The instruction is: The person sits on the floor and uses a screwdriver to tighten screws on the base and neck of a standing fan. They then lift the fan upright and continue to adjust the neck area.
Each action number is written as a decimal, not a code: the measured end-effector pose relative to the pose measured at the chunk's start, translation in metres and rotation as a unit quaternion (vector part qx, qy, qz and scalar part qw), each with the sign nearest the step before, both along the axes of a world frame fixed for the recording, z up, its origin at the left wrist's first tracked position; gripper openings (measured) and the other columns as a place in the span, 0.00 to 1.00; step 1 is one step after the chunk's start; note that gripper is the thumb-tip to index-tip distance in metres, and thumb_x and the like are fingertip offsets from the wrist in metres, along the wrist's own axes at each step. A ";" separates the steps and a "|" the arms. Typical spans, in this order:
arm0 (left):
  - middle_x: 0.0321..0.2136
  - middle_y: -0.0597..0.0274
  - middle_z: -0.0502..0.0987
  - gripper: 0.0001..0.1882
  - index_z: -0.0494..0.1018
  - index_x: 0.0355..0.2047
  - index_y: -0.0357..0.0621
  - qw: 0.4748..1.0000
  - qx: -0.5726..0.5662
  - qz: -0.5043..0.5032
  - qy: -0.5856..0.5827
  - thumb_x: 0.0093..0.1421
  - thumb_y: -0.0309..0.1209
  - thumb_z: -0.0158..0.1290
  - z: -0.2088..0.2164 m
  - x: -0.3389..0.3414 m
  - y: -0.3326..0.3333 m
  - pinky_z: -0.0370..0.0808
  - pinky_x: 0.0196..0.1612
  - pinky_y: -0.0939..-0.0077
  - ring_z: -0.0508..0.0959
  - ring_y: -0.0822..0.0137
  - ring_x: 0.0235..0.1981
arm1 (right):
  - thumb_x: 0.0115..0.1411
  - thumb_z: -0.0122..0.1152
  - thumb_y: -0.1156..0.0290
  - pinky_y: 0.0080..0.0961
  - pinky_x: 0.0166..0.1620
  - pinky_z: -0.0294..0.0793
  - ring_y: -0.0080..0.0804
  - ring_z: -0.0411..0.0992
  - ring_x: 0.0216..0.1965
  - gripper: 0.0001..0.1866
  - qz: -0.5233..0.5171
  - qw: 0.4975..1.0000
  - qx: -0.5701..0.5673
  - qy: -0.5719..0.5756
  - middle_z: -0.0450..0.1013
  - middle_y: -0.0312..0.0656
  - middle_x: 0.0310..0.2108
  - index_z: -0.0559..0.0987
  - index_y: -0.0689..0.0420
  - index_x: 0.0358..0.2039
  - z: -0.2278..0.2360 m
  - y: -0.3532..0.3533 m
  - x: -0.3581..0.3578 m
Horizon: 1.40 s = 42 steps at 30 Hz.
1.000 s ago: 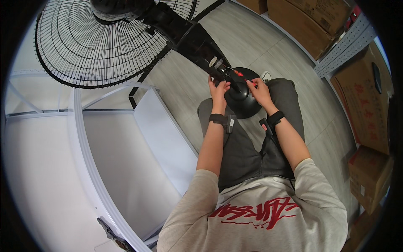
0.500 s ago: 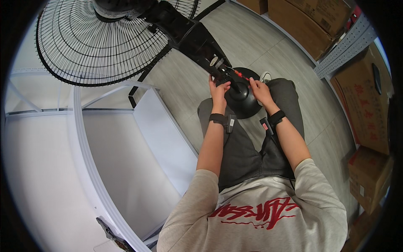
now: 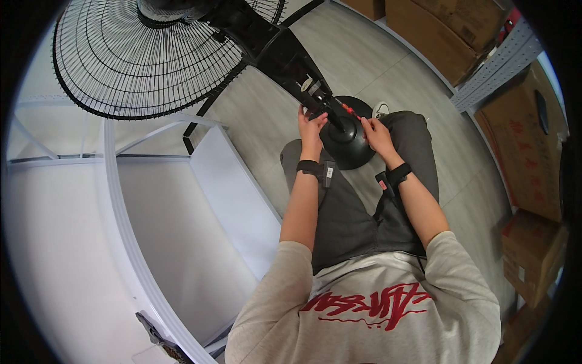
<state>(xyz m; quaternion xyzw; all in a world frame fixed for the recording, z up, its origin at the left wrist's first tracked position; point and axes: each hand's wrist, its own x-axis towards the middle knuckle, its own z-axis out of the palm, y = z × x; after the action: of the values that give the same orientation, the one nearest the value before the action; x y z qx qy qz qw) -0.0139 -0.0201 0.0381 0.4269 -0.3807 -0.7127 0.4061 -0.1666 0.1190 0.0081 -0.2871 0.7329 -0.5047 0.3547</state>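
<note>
A black standing fan leans toward me, with its wire guard (image 3: 151,79) at the upper left. Its control housing (image 3: 282,57) runs down to the round black base (image 3: 347,148) between my legs. Small parts (image 3: 312,88) show in an opening at the housing's lower end. My left hand (image 3: 311,133) grips that lower end, its fingers partly hidden. Pinched in my right hand (image 3: 379,134) is a red-handled screwdriver (image 3: 350,110), whose tip points at the opening. Whether the tip touches a screw is too small to tell.
A white metal frame with panels (image 3: 221,176) stands to my left. On the right, cardboard boxes (image 3: 527,145) sit by a perforated shelf post (image 3: 497,70), with a dark phone-like object (image 3: 541,112) on one. Black straps (image 3: 400,172) circle my wrists.
The fan's guard and housing have shifted slightly upward in view. My left hand has moved slightly left, and the screwdriver has shifted a little right and down with my right hand.
</note>
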 end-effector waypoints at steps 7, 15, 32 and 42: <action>0.55 0.54 0.69 0.46 0.44 0.71 0.50 1.000 -0.008 -0.015 0.017 0.56 0.12 0.50 -0.001 0.000 0.002 0.80 0.44 0.72 0.81 0.62 0.41 | 0.70 0.53 0.52 0.23 0.24 0.69 0.22 0.70 0.19 0.22 0.036 0.997 0.027 -0.058 0.73 0.36 0.19 0.76 0.60 0.31 0.012 0.015 0.025; 0.44 0.52 0.75 0.47 0.38 0.72 0.52 0.999 0.019 -0.046 0.019 0.60 0.14 0.50 0.001 0.004 0.006 0.80 0.45 0.68 0.81 0.62 0.40 | 0.69 0.54 0.52 0.27 0.24 0.71 0.26 0.74 0.19 0.23 0.052 0.997 -0.001 -0.057 0.75 0.40 0.19 0.76 0.62 0.33 0.012 0.014 0.039; 0.41 0.46 0.77 0.30 0.53 0.63 0.29 0.999 0.037 0.000 0.039 0.62 0.16 0.49 -0.015 0.003 -0.003 0.81 0.47 0.64 0.82 0.59 0.41 | 0.62 0.65 0.53 0.28 0.27 0.70 0.29 0.75 0.22 0.21 0.037 0.999 -0.032 0.021 0.75 0.42 0.21 0.78 0.61 0.38 0.014 -0.001 0.057; 0.45 0.42 0.79 0.32 0.48 0.65 0.30 0.995 0.058 -0.077 -0.020 0.64 0.21 0.49 -0.003 0.007 0.000 0.81 0.42 0.71 0.83 0.57 0.41 | 0.61 0.67 0.55 0.26 0.26 0.70 0.27 0.75 0.20 0.20 0.040 0.998 -0.037 -0.006 0.75 0.41 0.19 0.77 0.62 0.38 0.016 -0.001 0.061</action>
<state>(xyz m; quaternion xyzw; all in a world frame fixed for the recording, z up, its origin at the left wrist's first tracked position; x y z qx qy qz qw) -0.0070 -0.0205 0.0350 0.4331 -0.3785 -0.7541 0.3171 -0.1051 0.1176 0.0241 -0.3261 0.6993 -0.5185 0.3686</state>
